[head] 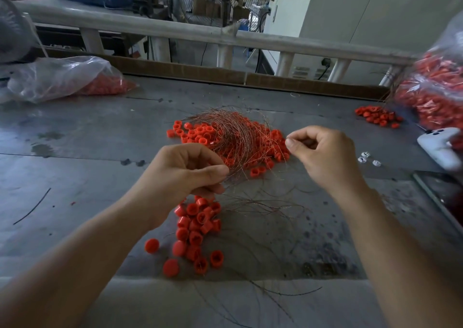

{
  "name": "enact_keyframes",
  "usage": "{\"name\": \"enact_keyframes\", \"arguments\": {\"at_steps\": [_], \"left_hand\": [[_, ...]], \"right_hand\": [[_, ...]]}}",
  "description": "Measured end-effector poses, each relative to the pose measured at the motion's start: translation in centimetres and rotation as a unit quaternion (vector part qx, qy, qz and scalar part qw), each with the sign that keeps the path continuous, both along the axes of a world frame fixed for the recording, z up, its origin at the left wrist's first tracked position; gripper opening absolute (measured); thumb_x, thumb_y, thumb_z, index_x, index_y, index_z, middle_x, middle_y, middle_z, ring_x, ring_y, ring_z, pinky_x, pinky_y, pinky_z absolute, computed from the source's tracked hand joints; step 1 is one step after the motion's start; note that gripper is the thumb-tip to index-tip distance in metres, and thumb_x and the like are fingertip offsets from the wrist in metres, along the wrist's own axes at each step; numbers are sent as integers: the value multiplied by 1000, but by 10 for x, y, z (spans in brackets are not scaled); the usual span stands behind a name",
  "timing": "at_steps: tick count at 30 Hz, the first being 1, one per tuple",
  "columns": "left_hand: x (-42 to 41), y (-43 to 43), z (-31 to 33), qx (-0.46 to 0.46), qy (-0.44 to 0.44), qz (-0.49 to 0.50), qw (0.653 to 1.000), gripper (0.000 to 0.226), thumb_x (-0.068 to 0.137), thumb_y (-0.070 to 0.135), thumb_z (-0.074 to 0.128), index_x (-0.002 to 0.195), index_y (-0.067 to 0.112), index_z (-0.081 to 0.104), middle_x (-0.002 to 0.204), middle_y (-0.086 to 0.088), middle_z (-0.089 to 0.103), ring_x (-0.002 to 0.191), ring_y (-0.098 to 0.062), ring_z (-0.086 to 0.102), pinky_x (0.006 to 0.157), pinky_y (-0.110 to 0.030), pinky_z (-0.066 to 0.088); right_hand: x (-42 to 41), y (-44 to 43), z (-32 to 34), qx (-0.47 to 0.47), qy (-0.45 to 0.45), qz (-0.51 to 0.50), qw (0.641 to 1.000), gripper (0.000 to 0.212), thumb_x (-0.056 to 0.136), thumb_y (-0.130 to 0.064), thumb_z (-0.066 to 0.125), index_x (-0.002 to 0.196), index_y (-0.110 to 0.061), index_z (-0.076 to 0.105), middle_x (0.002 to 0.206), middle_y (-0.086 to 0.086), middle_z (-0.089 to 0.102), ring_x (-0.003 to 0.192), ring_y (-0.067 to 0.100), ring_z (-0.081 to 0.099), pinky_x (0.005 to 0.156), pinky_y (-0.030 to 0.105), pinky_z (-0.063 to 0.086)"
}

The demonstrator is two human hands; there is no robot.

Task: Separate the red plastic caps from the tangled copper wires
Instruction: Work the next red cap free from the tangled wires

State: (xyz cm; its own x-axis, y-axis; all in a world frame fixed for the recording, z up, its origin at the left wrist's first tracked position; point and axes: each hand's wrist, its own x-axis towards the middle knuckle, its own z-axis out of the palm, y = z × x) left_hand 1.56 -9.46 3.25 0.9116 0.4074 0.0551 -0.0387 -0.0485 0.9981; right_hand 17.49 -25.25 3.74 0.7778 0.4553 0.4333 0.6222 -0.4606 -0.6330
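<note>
On the grey metal tabletop (75, 167), straight ahead of the person, a tangle of copper wires (233, 137) arches over a heap of red plastic caps (195, 133), many of them caught among the strands. The left hand (185, 175) grips the gathered near end of the bundle, its fingers curled and clamped against the thumb. The right hand (325, 152) is held just beside the tangle's right edge with thumb and forefinger pressed together, apparently pinching a single strand, though the wire there is too fine to be sure.

Below the left hand lies a nearer pile of caps (195, 227) with a few loose strands (263, 207) trailing beside it.

The wire looks hair-thin, light and springy: it should bend easily, kink if yanked, and slip through a loose pinch. It is best held as a bunch at the gathered end while single strands are drawn out near their free ends. The caps look like small, stiff, light, hollow cups, likely to roll or scatter if the bundle is shaken hard. Taking each by its rim or sides and sliding it along the strand seems safer than pulling across the tangle.
</note>
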Motion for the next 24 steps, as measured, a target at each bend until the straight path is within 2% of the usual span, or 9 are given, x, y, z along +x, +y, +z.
{"name": "enact_keyframes", "arguments": {"at_steps": [2,6,9,11,13,15,18,20,24], "left_hand": [[0,0,1,3,-1,3,1000,22,53,24,70,69,10,66,65,-8,67,56,-15,66,51,-17,52],[-1,-1,1,7,6,-4,1000,23,53,25,70,71,10,66,65,-7,68,57,-14,66,52,-18,53],[-1,-2,1,13,9,-10,1000,26,53,26,69,72,9,66,65,-6,68,56,-14,65,52,-18,53],[-1,-2,1,15,10,-10,1000,26,53,25,69,73,8,66,64,-6,68,56,-14,65,51,-18,53],[-1,-2,1,18,12,-11,1000,26,55,24,69,74,8,66,65,-6,68,57,-14,66,52,-18,52],[-1,-2,1,19,13,-12,1000,25,56,24,69,75,8,67,65,-6,68,57,-14,66,52,-18,52],[-1,-2,1,24,15,-17,999,24,56,22,69,75,7,67,65,-5,68,57,-14,66,52,-18,52],[-2,-3,0,23,10,-18,1000,23,56,21,69,75,8,67,65,-6,68,57,-15,66,52,-18,52],[-2,-3,1,7,-13,-12,1000,17,54,18,70,71,15,73,64,-4,66,57,-16,66,54,-19,54]], "right_hand": [[-1,1,-3,-22,-19,-4,1000,10,86,-13,62,86,-19,71,69,-17,58,62,-7,51,59,6,37],[0,0,-4,-46,-30,8,998,27,89,0,52,92,-18,72,86,-8,60,68,-6,51,61,-1,35],[3,1,-11,-125,21,21,992,36,91,3,44,99,-20,71,97,-3,67,85,7,59,75,13,40],[3,2,-15,-143,52,46,987,39,91,5,41,105,-18,68,101,-4,67,90,4,58,80,12,40],[2,3,-14,-105,66,62,990,41,90,9,40,108,-16,67,95,-9,63,82,-6,55,74,1,38],[2,3,-10,-43,62,65,995,41,89,12,41,108,-14,66,89,-12,61,80,-10,54,71,-4,38],[-1,1,-3,64,63,90,992,40,87,10,50,104,-24,63,86,-17,61,81,-9,59,79,4,44],[-5,0,1,125,50,92,987,37,85,5,57,98,-29,61,86,-17,63,81,-9,61,79,9,47],[-9,-3,5,164,-32,76,983,28,81,-2,65,102,-20,62,83,-18,61,78,-11,61,72,7,47]]}}
